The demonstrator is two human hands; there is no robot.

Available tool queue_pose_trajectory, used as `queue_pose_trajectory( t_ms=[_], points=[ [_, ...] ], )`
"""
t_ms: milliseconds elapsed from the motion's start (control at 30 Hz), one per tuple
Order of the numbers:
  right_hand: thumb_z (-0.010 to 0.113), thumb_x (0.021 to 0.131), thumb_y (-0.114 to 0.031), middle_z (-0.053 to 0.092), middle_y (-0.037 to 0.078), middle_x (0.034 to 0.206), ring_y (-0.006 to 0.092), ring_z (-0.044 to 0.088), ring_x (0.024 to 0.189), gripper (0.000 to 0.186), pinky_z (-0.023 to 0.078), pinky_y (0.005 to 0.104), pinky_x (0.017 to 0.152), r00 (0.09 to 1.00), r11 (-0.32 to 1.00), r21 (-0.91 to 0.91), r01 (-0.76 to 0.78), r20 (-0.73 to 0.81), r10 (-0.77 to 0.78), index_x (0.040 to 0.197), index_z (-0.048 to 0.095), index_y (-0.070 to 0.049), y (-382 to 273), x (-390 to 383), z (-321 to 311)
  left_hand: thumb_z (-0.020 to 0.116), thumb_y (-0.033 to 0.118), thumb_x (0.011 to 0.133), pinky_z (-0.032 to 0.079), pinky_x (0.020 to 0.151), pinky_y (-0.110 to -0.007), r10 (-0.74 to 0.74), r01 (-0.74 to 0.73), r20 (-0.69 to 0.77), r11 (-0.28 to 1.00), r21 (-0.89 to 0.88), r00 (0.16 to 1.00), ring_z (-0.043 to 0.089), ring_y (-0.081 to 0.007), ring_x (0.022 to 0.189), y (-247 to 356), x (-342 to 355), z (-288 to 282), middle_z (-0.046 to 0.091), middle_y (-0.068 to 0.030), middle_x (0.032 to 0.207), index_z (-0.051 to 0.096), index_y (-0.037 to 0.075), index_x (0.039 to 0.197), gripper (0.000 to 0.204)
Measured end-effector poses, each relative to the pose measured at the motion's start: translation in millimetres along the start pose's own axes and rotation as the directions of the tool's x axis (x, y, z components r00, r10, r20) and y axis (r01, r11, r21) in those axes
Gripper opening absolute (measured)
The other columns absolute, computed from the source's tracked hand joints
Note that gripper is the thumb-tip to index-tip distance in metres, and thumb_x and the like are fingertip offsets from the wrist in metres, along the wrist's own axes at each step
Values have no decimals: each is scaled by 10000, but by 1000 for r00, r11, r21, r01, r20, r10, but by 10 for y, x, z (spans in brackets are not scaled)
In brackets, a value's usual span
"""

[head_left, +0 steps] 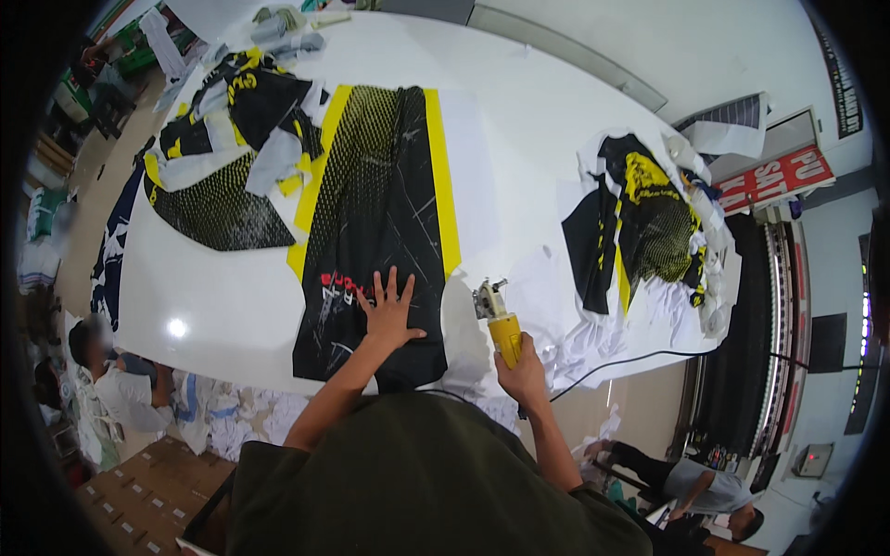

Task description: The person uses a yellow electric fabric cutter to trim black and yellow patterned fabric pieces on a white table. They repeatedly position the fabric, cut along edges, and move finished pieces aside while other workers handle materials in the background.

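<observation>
Cloth [373, 204], black and yellow, lay on the desk [222, 296]. The left grip [389, 317] lay spread on it, empty; right of the cloth, the right grip [524, 378] held a yellow cutter [503, 332].

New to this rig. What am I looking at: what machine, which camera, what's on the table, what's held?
There's no robot: these are a person's two bare hands. The single picture comes from a wide fisheye camera on their head, looking down, so straight edges bend toward the rim. Picture left is the person's left.

On the white table lies a long black fabric panel with yellow side strips. A heap of similar pieces sits at the far left, and another pile at the right.

The left hand is spread flat on the panel's near part. The right hand grips a yellow power tool, its metal head pointing away from the person, just right of the panel.
</observation>
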State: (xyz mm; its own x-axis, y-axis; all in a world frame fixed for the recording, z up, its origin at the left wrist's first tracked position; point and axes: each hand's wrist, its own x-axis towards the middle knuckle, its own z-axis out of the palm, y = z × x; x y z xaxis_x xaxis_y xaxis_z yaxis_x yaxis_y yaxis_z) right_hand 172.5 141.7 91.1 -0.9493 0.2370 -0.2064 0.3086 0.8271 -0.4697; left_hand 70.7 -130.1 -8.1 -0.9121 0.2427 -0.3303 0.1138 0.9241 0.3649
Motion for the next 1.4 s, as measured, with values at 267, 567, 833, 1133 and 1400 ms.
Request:
queue_pose_trajectory(
  t_ms=[267,567,833,1133,1400],
  points=[
    [686,923,-271,590,352,1196,549,619,1036,614,519,577,861,994,999,50,6,107,-12,1356,369,29,-56,-329,363,930,577,576,149,1096,-839,21,-21,60,1000,-2,998,-23,-483,1567,-71,-271,44,-15,-167,1725,151,248,1660,1375],
    [682,918,-233,609,386,1069,566,626,953,526,519,580,814,999,999,46,21,31,-23,1247,384,48,-473,242,488,951,526,562,136,1108,-831,27,-26,28,999,-45,999,-15,-468,1572,-104,-284,23,-3,-174,1724,218,238,1648,1340],
    [690,914,-214,632,404,996,577,639,903,509,530,572,789,997,998,13,68,-34,-68,1216,391,65,-525,397,591,952,521,559,142,1124,-803,36,-36,-3,997,-66,999,8,-449,1576,-119,-323,21,34,-160,1727,259,241,1638,1312],
    [690,905,-261,659,397,1014,556,669,929,527,556,553,796,1000,1000,-3,26,10,-26,1202,392,55,-716,1078,531,955,513,560,119,1121,-812,52,-54,-22,993,-106,998,-3,-452,1576,-142,-337,16,38,-163,1726,269,220,1634,1307],
    [689,894,-270,667,399,1003,552,676,926,525,564,554,803,998,998,-1,60,13,-60,1191,395,47,-906,1781,523,949,511,575,97,1133,-804,47,-47,3,993,-107,999,-3,-445,1578,-137,-339,-15,32,-161,1726,267,222,1634,1292]
  ],
)
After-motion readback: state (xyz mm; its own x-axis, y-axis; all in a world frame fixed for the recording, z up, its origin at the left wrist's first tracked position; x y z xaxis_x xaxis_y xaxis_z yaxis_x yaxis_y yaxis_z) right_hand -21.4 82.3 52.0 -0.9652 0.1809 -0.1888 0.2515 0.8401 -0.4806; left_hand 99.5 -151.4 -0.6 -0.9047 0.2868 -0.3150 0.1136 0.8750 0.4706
